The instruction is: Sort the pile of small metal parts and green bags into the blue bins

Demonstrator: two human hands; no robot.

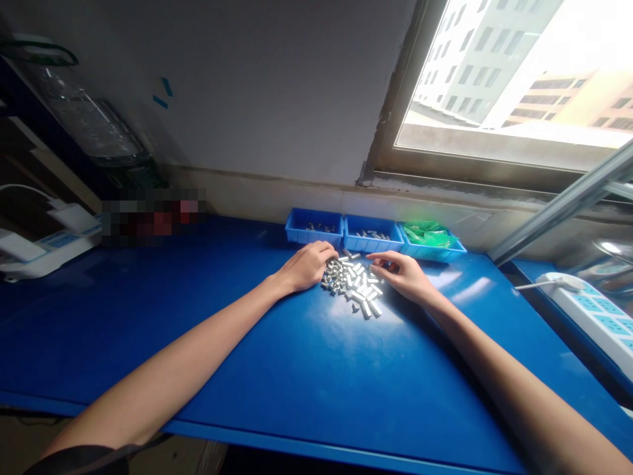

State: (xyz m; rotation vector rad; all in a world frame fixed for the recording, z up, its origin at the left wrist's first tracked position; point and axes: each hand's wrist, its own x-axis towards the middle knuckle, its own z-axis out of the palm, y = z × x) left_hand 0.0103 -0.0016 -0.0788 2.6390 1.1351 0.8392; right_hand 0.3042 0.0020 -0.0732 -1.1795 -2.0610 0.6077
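Observation:
A loose pile of small, shiny metal pieces lies on the blue table (297,369). Short, nut-like fittings (336,274) make up its left side, and longer metal cylinders (366,290) its right side. My left hand (309,265) rests at the pile's left edge, its fingers curled together; the fingertips and anything under them are hidden. Over the right edge, my right hand (403,274) holds its index finger and thumb apart above the cylinders, with the other fingers bent. I see no piece clearly held in it.
Behind the pile stand a left blue bin (314,236) and a middle blue bin (373,244), both with small metal parts, and a right bin (435,251) with green plastic bags (428,234). Power strips (593,303) lie at both sides. A metal bar (558,208) slants at right.

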